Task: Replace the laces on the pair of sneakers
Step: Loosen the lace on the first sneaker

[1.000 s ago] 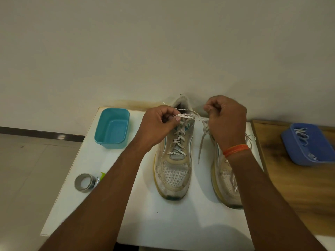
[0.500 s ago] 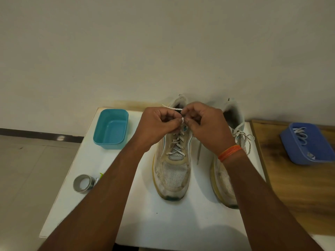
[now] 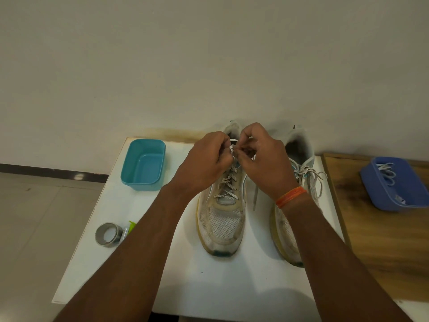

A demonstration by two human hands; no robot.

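Observation:
Two worn white sneakers stand toes toward me on a white table [image 3: 139, 263]. The left sneaker [image 3: 222, 224] carries a speckled white lace [image 3: 228, 182] criss-crossed up its eyelets. My left hand [image 3: 209, 166] and my right hand [image 3: 262, 163] meet over its tongue, each pinching a lace end at the top; the fingers hide what the ends form there. One loose lace end hangs down between the shoes. The right sneaker [image 3: 299, 159], partly behind my right forearm, has its lace [image 3: 311, 177] tied in a bow.
A teal tub [image 3: 144, 166] sits at the table's back left. A roll of grey tape [image 3: 108, 234] and a green-tipped tool [image 3: 130, 227] lie near the left edge. A blue tub [image 3: 392, 182] holding white laces rests on the wooden surface to the right.
A second ago my hands were apart, pulling the lace ends sideways. They have come together over the left sneaker's tongue and now work the lace ends close to each other.

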